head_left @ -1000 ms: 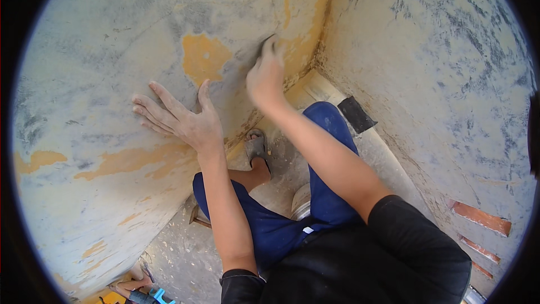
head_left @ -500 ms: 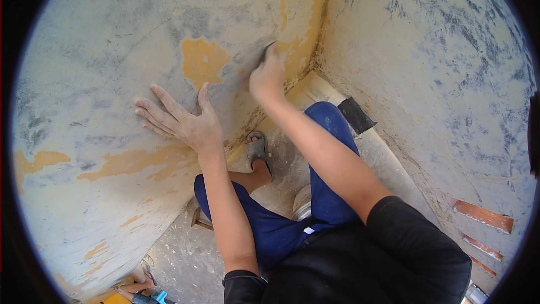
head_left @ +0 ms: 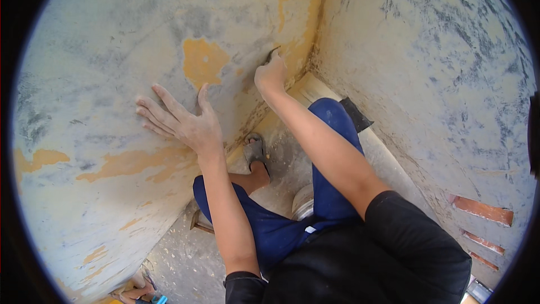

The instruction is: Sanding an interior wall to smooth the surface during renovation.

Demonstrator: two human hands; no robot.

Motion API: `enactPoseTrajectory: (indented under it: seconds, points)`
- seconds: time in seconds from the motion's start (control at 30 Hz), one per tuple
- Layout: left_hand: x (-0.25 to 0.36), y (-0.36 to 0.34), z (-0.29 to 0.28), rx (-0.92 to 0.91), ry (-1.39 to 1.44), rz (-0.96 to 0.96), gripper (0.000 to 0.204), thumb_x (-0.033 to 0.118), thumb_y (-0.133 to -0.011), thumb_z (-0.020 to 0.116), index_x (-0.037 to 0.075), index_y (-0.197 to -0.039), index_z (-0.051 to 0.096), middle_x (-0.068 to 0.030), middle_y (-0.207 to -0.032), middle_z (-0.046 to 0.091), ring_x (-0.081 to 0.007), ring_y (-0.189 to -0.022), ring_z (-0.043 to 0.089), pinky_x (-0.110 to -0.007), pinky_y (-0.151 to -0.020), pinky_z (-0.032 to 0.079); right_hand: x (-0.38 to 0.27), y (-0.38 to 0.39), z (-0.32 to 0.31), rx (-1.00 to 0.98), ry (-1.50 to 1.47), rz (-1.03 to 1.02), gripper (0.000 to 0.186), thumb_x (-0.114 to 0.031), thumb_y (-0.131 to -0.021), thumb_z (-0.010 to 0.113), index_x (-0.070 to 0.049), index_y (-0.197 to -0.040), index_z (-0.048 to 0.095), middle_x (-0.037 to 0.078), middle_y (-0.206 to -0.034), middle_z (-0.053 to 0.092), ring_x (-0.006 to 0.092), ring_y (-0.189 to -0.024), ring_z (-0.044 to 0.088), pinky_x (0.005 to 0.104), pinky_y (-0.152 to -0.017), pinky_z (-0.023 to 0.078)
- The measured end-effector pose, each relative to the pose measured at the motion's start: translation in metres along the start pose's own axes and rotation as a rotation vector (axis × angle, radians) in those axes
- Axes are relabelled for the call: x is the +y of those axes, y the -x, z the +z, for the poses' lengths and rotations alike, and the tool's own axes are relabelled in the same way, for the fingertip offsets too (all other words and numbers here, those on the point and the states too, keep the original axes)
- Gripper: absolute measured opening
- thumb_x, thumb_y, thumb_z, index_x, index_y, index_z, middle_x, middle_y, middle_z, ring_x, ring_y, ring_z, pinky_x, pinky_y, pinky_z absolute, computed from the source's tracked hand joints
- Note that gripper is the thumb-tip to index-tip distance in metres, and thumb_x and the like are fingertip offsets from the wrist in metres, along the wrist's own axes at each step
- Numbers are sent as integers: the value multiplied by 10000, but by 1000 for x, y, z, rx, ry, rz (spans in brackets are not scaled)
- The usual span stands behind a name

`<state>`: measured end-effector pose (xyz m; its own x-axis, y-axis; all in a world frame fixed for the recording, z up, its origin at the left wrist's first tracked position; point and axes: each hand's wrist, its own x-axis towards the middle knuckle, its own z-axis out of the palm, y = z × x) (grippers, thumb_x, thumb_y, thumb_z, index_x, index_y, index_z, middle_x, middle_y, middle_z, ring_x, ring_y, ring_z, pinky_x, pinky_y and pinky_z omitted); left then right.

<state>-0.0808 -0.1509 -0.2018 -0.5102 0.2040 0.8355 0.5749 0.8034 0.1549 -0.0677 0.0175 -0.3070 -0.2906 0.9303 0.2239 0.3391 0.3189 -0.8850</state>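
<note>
My left hand (head_left: pixel 188 124) lies with its fingers spread on the mottled plaster wall (head_left: pixel 107 62), below a yellow bare patch (head_left: pixel 202 61). Up and to its right, my right hand (head_left: pixel 271 76) is closed around a thin dark tool (head_left: pixel 273 50) against the same wall, near the yellowed corner. The tool is mostly hidden by my fingers, so I cannot tell its exact kind. A dark, flat, square piece (head_left: pixel 358 116) lies on the pale ledge beside my right knee, partly behind it.
A second wall (head_left: pixel 427 73) rises on the right, with red slots (head_left: pixel 482 211) low down. Below me are the speckled floor (head_left: pixel 174 247), my sandaled foot (head_left: pixel 256 152) and a round bucket (head_left: pixel 302 202), partly hidden. Another person's bare limb (head_left: pixel 138 291) shows at the lower left.
My right hand has moved a little down the wall with the dark tool, and my knee now covers more of the dark square. My left hand stays spread in about the same place.
</note>
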Motion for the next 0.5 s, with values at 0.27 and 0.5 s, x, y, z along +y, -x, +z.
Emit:
enactPoseTrajectory:
  seconds: [0.27, 0.5]
  points:
    - [2, -5, 0, 16, -4, 7, 1000, 496, -854, 826, 34, -1611, 365, -233, -1719, 159, -399, -1606, 78, -607, -1263, 110, -14, -17, 1, -36, -170, 209, 448, 73, -872, 456, 102, -1303, 576, 332, -1207, 654, 500, -1161, 603, 471, -984, 485]
    - [1, -5, -10, 14, -6, -2, 984, 460, -841, 852, 29, -1597, 391, -228, -1712, 189, -397, -1598, 125, -605, -1262, 132, -19, -24, -21, -233, -474, 457, 388, 71, -880, 463, 107, -1246, 590, 335, -1217, 652, 485, -1158, 615, 479, -986, 480]
